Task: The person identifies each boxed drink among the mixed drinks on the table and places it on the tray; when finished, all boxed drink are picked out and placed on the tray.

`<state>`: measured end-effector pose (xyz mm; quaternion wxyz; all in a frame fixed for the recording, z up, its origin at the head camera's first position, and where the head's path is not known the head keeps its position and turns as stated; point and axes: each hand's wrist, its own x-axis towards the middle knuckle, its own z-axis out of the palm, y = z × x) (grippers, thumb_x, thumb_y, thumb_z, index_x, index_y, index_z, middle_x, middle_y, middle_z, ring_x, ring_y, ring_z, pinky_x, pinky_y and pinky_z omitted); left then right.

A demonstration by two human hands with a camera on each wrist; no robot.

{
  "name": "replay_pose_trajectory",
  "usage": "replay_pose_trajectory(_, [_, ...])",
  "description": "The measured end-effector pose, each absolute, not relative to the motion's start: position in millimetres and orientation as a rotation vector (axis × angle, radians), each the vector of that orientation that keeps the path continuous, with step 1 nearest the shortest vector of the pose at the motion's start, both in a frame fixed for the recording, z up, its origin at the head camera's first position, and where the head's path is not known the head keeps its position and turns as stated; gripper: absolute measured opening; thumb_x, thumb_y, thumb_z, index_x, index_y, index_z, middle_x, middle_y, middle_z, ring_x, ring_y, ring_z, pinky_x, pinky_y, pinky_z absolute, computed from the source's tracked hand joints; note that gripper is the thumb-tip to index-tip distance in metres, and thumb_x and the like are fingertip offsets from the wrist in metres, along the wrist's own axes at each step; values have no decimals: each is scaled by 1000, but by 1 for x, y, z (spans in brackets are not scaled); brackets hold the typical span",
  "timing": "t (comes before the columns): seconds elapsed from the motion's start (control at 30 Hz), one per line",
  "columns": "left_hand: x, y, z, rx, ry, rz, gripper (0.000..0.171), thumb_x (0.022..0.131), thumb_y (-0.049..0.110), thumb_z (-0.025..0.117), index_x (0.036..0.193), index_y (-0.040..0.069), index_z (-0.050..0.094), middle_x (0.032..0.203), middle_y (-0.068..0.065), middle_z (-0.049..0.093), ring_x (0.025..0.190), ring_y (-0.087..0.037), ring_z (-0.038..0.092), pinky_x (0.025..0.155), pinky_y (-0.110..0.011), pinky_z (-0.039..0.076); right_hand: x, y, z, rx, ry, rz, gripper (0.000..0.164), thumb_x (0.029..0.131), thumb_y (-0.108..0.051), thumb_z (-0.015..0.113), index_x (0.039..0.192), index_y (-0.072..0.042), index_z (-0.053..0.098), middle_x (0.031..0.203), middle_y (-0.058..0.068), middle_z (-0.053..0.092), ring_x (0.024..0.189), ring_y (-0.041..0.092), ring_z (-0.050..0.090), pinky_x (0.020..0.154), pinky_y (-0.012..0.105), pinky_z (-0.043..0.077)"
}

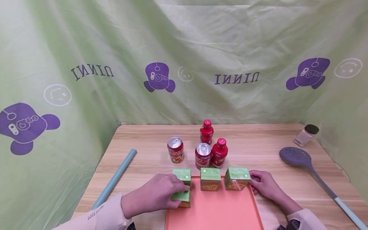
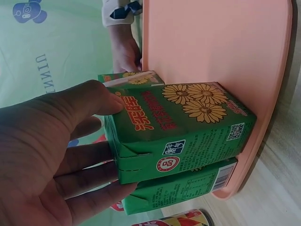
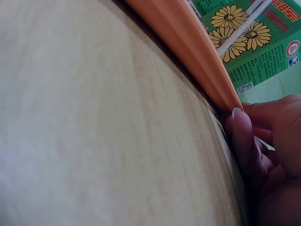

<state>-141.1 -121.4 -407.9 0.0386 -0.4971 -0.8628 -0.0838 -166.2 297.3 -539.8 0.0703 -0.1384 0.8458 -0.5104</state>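
My left hand (image 1: 158, 195) holds a green drink carton (image 2: 183, 134) with yellow flowers, thumb on one face and fingers on the opposite side. That carton is at the left side of the orange tray (image 1: 218, 212), just in front of another green carton (image 1: 181, 173). Two more cartons stand along the tray's far edge, a middle one (image 1: 210, 179) and a right one (image 1: 237, 179) with a straw on its face. At the tray's far right corner, my right hand (image 1: 265, 185) pinches the rim (image 3: 223, 89) between thumb and fingers.
Behind the tray stand two cans, left (image 1: 175, 150) and right (image 1: 203, 156), and two red bottles, rear (image 1: 206, 132) and front (image 1: 219, 153). A blue-green tube (image 1: 116, 177) lies left. On the right are a slotted spoon (image 1: 296, 156) and a black-lidded jar (image 1: 305, 135).
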Motion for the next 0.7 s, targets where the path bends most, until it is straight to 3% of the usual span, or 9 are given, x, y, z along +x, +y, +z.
replay_pose_trajectory(0.27, [-138, -119, -407, -1512, -2662, -263, 30, 78, 30, 78, 107, 23, 75, 91, 12, 72, 73, 4, 52, 57, -9, 35, -166, 298, -540, -425, 2563, -1521, 13, 94, 3, 58, 103, 10, 65, 60, 2, 63, 48, 2, 56, 44, 28, 53])
replay_pose_trajectory(0.7, [-135, -116, -404, -1512, -2721, -191, 31, 83, 32, 75, 113, 24, 74, 104, 10, 74, 84, 2, 61, 60, -15, 45, -166, 297, -537, -388, 2555, -1511, 14, 95, 2, 58, 104, 9, 65, 61, 2, 63, 48, 2, 56, 45, 27, 53])
